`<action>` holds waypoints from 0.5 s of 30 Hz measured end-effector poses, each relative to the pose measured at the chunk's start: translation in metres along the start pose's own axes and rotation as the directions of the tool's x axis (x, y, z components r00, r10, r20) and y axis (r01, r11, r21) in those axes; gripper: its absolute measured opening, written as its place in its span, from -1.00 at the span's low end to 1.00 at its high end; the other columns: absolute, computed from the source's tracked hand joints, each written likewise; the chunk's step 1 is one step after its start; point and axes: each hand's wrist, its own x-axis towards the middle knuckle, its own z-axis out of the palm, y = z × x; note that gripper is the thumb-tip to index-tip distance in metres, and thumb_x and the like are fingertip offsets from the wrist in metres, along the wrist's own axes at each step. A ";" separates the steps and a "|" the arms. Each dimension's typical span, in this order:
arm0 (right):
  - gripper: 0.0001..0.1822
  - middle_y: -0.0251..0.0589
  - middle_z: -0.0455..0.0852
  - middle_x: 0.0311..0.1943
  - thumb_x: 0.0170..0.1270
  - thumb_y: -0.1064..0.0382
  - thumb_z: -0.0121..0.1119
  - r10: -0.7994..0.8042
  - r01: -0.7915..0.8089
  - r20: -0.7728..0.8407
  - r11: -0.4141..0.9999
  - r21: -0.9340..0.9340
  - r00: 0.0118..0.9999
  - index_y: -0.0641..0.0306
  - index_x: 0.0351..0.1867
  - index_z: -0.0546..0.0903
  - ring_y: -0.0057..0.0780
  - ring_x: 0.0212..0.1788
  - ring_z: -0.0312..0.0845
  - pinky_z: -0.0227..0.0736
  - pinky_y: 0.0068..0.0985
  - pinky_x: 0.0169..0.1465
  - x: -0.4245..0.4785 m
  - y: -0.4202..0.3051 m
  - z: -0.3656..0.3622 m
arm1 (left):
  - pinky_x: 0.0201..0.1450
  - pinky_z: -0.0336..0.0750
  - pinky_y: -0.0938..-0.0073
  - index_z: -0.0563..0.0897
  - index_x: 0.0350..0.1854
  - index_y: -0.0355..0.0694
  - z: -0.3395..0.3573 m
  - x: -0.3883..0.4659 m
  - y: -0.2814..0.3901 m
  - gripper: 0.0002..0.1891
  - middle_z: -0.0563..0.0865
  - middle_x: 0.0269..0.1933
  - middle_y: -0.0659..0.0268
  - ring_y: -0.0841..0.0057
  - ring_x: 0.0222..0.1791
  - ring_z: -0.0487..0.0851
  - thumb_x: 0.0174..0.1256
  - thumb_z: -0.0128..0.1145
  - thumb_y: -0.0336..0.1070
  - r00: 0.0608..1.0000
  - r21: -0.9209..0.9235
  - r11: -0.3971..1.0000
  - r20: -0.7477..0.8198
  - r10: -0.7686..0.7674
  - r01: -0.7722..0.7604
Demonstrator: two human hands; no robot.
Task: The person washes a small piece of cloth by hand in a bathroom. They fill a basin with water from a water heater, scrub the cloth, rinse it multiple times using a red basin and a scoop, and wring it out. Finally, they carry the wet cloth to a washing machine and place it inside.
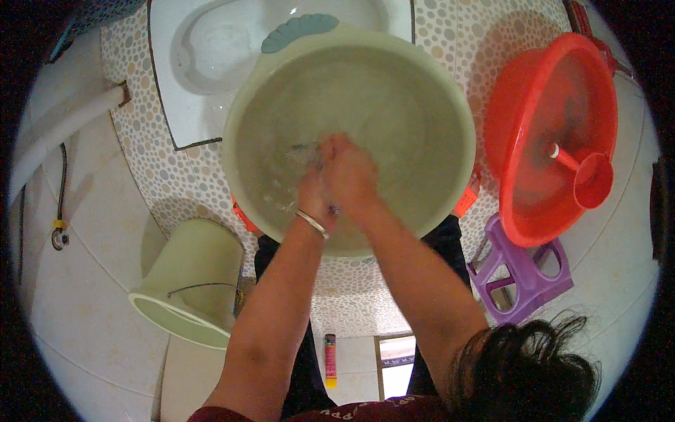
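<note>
A large pale green plastic basin (pixel 464 153) of cloudy water lies before me, with a scalloped grey-green handle (pixel 300 32) at its far rim. Both hands are together in the basin, left of its middle. My left hand (pixel 312 184) has a light-coloured bangle (pixel 312 224) at the wrist. Against it, and partly over it, is my right hand (pixel 350 171), its fingers curled and blurred. Splashes show beside the left fingers. Small dark patches show between the hands; whether they belong to a held thing is unclear.
To the right are a red basin (pixel 519 142) with a red dipper (pixel 593 179) and a purple plastic stool (pixel 519 287). A pale green bucket (pixel 195 258) is at lower left. Beyond my basin lies a white squat toilet pan (pixel 163 111). A pipe (pixel 79 126) runs at left.
</note>
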 end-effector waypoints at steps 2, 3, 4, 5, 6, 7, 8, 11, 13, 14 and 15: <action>-0.74 -0.10 0.65 -0.30 0.24 0.03 -0.03 -0.165 0.138 -0.192 0.980 -0.146 0.967 0.16 -0.31 0.50 0.03 -0.22 0.54 0.37 -0.05 -0.22 0.051 0.054 -0.002 | 0.05 0.36 0.44 0.40 0.14 -0.13 0.040 -0.025 0.000 -0.42 0.53 0.06 0.33 0.49 0.02 0.48 0.30 -0.16 0.24 0.992 0.045 0.991 0.011 -0.125 0.124; -0.73 -0.07 0.62 -0.24 0.23 0.04 -0.01 -0.170 0.125 -0.210 0.969 -0.212 0.963 0.18 -0.26 0.50 0.04 -0.17 0.51 0.37 -0.06 -0.18 0.064 0.061 -0.015 | 0.20 0.28 0.44 0.36 0.21 -0.14 0.043 -0.034 0.005 -0.37 0.48 0.17 0.35 0.50 0.16 0.41 0.31 -0.19 0.26 0.982 0.056 0.980 0.003 -0.190 0.190; -0.71 -0.04 0.60 -0.17 0.22 0.05 0.01 -0.186 0.118 -0.230 0.952 -0.281 0.955 0.19 -0.20 0.51 0.06 -0.11 0.49 0.37 -0.07 -0.14 0.071 0.063 -0.029 | 0.22 0.26 0.39 0.36 0.21 -0.14 0.034 -0.030 0.006 -0.35 0.47 0.18 0.34 0.47 0.17 0.40 0.29 -0.19 0.28 0.997 0.094 0.993 -0.013 -0.074 0.075; -0.70 -0.02 0.59 -0.14 0.22 0.06 0.02 -0.174 0.109 -0.304 0.970 -0.218 0.937 0.20 -0.15 0.50 0.05 -0.08 0.47 0.37 -0.09 -0.11 0.073 0.076 -0.033 | 0.23 0.23 0.35 0.36 0.22 -0.15 0.025 -0.021 0.006 -0.33 0.46 0.20 0.32 0.45 0.18 0.38 0.28 -0.19 0.31 0.999 0.133 0.990 -0.017 0.039 -0.037; -0.68 0.00 0.57 -0.11 0.22 0.07 0.03 -0.157 0.106 -0.375 0.983 -0.153 0.914 0.21 -0.11 0.50 0.04 -0.06 0.46 0.37 -0.11 -0.09 0.073 0.084 -0.035 | 0.25 0.21 0.30 0.36 0.22 -0.16 0.022 -0.015 0.010 -0.31 0.44 0.21 0.31 0.42 0.19 0.37 0.27 -0.19 0.33 0.988 0.172 0.974 -0.017 0.153 -0.148; -0.66 0.02 0.56 -0.07 0.22 0.08 0.04 -0.133 0.105 -0.444 0.991 -0.088 0.886 0.22 -0.06 0.49 0.03 -0.03 0.45 0.37 -0.12 -0.06 0.075 0.090 -0.035 | 0.26 0.18 0.24 0.35 0.23 -0.14 0.019 -0.014 0.012 -0.30 0.44 0.22 0.30 0.39 0.20 0.35 0.26 -0.19 0.34 0.990 0.155 0.982 -0.074 0.123 -0.111; -0.64 0.01 0.56 -0.08 0.22 0.09 0.05 -0.088 0.051 -0.344 0.992 -0.115 0.935 0.23 -0.04 0.48 0.01 -0.04 0.46 0.37 -0.14 -0.05 0.071 0.096 -0.030 | 0.27 0.15 0.19 0.33 0.24 -0.12 0.018 -0.012 0.013 -0.29 0.43 0.22 0.29 0.36 0.21 0.34 0.24 -0.19 0.35 0.988 0.135 0.988 -0.128 0.090 -0.073; -0.66 -0.03 0.59 -0.13 0.23 0.10 0.06 0.012 -0.002 -0.052 0.984 0.178 0.999 0.22 -0.04 0.50 -0.08 -0.09 0.51 0.40 -0.24 -0.03 0.037 0.073 0.003 | 0.17 0.25 0.16 0.36 0.20 -0.06 0.011 -0.001 0.011 -0.31 0.51 0.06 0.29 0.38 0.06 0.44 0.20 -0.13 0.38 0.995 0.079 0.997 -0.099 -0.004 0.012; -0.70 -0.07 0.62 -0.17 0.25 0.07 0.06 -0.049 0.002 0.076 0.848 0.529 0.996 0.21 -0.13 0.53 -0.15 -0.14 0.56 0.44 -0.30 -0.07 0.016 0.057 0.029 | 0.05 0.35 0.19 0.38 0.17 -0.03 0.000 0.006 0.014 -0.33 0.55 -0.04 0.30 0.40 -0.06 0.51 0.17 -0.09 0.38 0.994 0.008 0.994 -0.040 -0.105 0.106; -0.70 -0.09 0.62 -0.20 0.25 0.05 0.05 -0.079 -0.007 0.135 0.838 0.545 0.988 0.22 -0.15 0.53 -0.19 -0.17 0.57 0.46 -0.31 -0.10 -0.005 0.034 0.025 | -0.01 0.40 0.19 0.38 0.17 -0.03 -0.013 0.007 0.022 -0.33 0.56 -0.07 0.30 0.39 -0.11 0.53 0.17 -0.08 0.37 0.986 -0.052 0.985 -0.028 -0.166 0.165; -0.69 -0.09 0.63 -0.24 0.24 0.03 0.07 -0.138 0.035 0.129 0.804 0.593 0.982 0.22 -0.19 0.53 -0.17 -0.22 0.58 0.46 -0.30 -0.14 -0.028 0.016 0.019 | -0.07 0.44 0.20 0.38 0.17 -0.02 -0.023 0.005 0.033 -0.33 0.57 -0.09 0.31 0.39 -0.16 0.55 0.17 -0.08 0.37 0.977 -0.110 0.971 -0.013 -0.213 0.210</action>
